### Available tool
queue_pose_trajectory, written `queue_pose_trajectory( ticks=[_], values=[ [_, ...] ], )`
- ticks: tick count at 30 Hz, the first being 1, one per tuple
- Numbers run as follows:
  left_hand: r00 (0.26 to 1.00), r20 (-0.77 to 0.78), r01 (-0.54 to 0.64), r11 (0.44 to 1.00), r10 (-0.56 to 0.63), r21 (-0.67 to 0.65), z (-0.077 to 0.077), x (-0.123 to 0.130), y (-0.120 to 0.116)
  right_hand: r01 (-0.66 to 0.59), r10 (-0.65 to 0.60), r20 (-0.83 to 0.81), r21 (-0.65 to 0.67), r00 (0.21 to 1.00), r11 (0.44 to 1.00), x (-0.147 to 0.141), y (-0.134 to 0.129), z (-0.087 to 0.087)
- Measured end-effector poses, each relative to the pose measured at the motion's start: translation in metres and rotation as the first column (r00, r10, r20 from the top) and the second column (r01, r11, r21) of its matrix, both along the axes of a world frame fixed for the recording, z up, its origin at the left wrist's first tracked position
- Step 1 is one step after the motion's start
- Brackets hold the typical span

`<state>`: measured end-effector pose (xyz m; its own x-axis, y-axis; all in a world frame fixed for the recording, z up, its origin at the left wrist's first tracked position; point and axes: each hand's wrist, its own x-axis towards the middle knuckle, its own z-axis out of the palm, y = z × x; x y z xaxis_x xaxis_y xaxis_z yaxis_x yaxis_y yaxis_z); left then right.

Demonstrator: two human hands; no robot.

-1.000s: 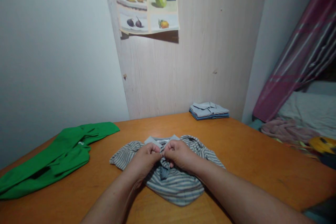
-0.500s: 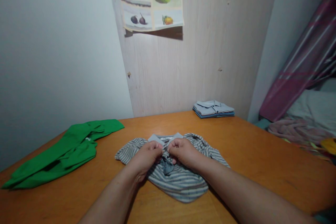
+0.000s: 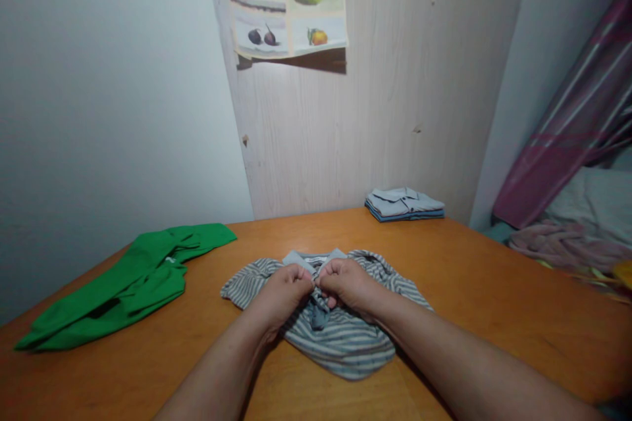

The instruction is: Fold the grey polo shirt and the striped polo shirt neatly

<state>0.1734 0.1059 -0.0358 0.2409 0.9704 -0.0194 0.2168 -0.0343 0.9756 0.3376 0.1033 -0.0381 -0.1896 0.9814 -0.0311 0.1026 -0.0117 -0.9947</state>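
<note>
Left hand (image 3: 289, 286) and right hand (image 3: 348, 286) pinch the striped shirt (image 3: 345, 352) below its collar, mid-counter (image 3: 484, 316); partway done, I'd say, its body bunched; the folded stack (image 3: 405, 206) by the far edge seems finished; the green garment (image 3: 111, 293) near the left edge lies loose.

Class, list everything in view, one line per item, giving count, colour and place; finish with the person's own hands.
striped shirt: 1, grey and white, front centre of the table
green garment: 1, green, table's left
folded clothes stack: 1, pale grey over blue, table's back right
table: 1, orange-brown, beneath the clothes
fruit picture sheet: 1, multicoloured, on the panel
panel: 1, pale wood-grain, behind the table
curtain: 1, purple-pink, right
cloths: at least 2, whitish and dusty pink, right
left hand: 1, bare, pinching shirt front
right hand: 1, bare, likewise
</note>
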Motion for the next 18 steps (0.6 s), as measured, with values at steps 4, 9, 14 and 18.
queue_pose_trajectory(
  ticks=[4, 9, 14, 18],
  values=[
    [1.0, 0.011, 0.002, 0.999, -0.003, 0.032, 0.0, 0.001, -0.001, -0.001, 0.001, 0.011, 0.028, 1.0, 1.0, -0.001, 0.001, -0.002],
    [0.998, 0.057, -0.009, 1.0, 0.008, 0.018, -0.006, 0.002, 0.002, 0.069, -0.072, 0.045, 0.069, 0.996, 0.995, -0.006, 0.002, -0.005],
    [0.996, 0.087, -0.033, 0.999, 0.035, -0.021, -0.01, 0.005, 0.005, 0.077, -0.079, 0.051, 0.04, 0.996, 0.996, -0.008, 0.003, -0.003],
    [0.993, 0.112, -0.018, 0.999, 0.022, -0.034, -0.007, 0.006, 0.002, 0.069, -0.071, 0.06, 0.023, 0.996, 0.997, -0.006, 0.003, -0.002]
  ],
)
